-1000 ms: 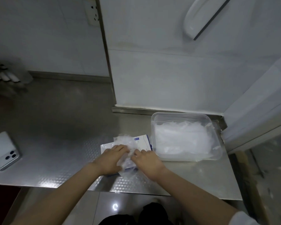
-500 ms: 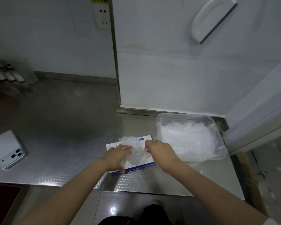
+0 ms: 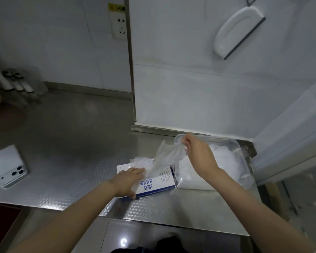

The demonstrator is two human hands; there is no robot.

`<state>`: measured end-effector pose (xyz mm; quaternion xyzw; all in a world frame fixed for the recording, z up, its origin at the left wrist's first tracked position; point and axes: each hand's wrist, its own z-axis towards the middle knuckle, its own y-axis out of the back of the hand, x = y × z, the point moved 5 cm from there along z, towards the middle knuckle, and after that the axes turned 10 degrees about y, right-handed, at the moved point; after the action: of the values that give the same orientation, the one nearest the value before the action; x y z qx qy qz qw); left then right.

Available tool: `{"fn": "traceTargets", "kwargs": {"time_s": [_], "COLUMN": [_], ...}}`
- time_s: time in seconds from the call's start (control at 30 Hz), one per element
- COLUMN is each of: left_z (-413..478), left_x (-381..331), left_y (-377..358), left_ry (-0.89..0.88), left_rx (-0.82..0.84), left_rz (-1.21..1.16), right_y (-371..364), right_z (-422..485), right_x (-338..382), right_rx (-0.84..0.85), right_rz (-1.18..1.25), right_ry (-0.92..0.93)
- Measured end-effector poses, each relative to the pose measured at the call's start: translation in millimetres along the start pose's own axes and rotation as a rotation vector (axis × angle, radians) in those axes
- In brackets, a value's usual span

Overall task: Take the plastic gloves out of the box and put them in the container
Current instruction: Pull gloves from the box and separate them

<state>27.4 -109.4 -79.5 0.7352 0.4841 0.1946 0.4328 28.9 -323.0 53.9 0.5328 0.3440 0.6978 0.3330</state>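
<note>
A white and blue glove box (image 3: 156, 183) lies flat near the front edge of the steel counter. My left hand (image 3: 129, 180) presses down on it with flat fingers, beside crumpled plastic gloves (image 3: 141, 162) bulging from its opening. My right hand (image 3: 197, 154) pinches one thin clear plastic glove (image 3: 167, 157), stretched upward from the box toward the clear plastic container (image 3: 244, 181). That container sits just right of the box and holds a heap of gloves (image 3: 224, 161).
A white phone (image 3: 8, 166) lies face down at the counter's left. Bottles (image 3: 13, 83) stand at the back left. A tiled wall with a socket (image 3: 119, 24) and a white panel rise behind. The counter's right edge ends beside the container.
My right hand has lifted up and right, drawing one glove out of the box toward the container. My left hand stayed pressed on the box. The view has shifted downward.
</note>
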Motion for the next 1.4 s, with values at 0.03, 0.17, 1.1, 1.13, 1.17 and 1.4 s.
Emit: {"fn": "traceTargets", "kwargs": {"time_s": [0.03, 0.17, 1.1, 1.13, 1.17, 1.4], "left_z": [0.0, -1.4, -12.1, -13.4, -14.5, -15.7], "left_x": [-1.0, -2.0, -71.1, -67.1, -62.8, -40.7], "left_y": [0.3, 3.6, 142.0, 142.1, 141.9, 123.4], "left_ry": [-0.004, 0.002, 0.083, 0.103, 0.112, 0.116], "left_rx": [0.007, 0.058, -0.433, -0.454, -0.474, -0.572], "left_rz": [0.008, -0.025, -1.350, -1.337, -1.319, -1.131], "right_y": [6.8, 35.9, -2.7, -1.3, -0.8, -2.0], "right_z": [2.3, 14.1, -2.6, -2.3, -2.3, -4.8], "right_x": [-2.5, -10.5, -37.1, -39.4, -41.9, -49.3], "right_rx": [-0.051, -0.207, -0.033, -0.037, -0.041, -0.046], "right_rz": [0.021, 0.083, 0.747, 0.716, 0.701, 0.562], "right_ry": [-0.008, 0.038, -0.231, -0.235, -0.237, -0.235]}}
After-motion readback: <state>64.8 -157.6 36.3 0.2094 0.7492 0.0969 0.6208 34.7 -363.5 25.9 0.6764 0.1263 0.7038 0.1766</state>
